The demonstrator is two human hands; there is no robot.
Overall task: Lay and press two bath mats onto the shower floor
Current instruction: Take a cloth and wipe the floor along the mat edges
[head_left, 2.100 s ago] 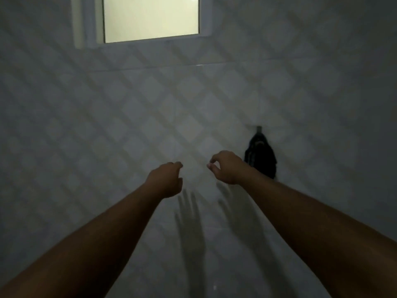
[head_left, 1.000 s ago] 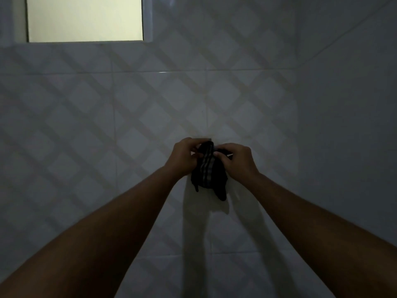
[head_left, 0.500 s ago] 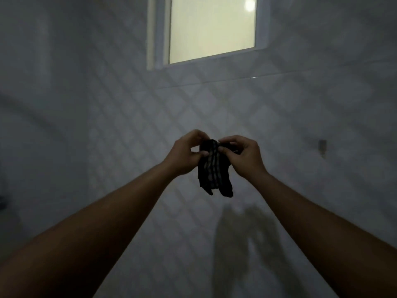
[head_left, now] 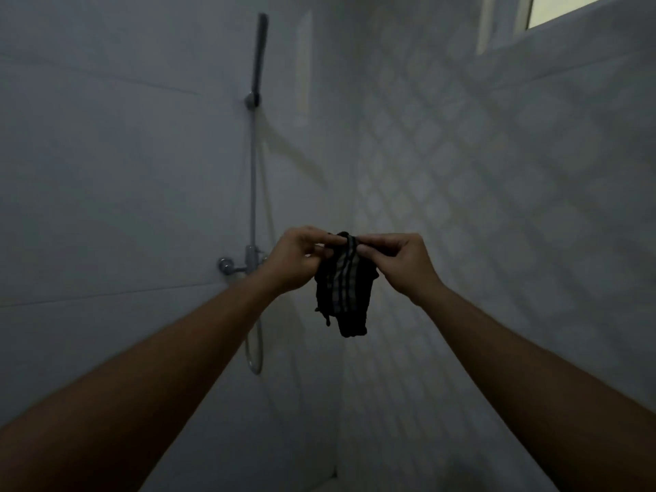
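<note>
While the fingers [head_left: 319,240] of your left hand [head_left: 294,259] and right hand [head_left: 401,264] pinch the top of the dark striped cloth [head_left: 342,292], it hangs bunched between them in the air, its long axis pointing down.

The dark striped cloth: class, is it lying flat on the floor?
No, the cloth hangs bunched in the air, pinched at its top by the left hand and the right hand.

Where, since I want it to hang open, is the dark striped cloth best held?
Along its top edge, pinched from either side, one hand toward each end. The dark striped cloth hangs bunched with its lower end loose, and the left hand and right hand pinch that edge close together.
</note>
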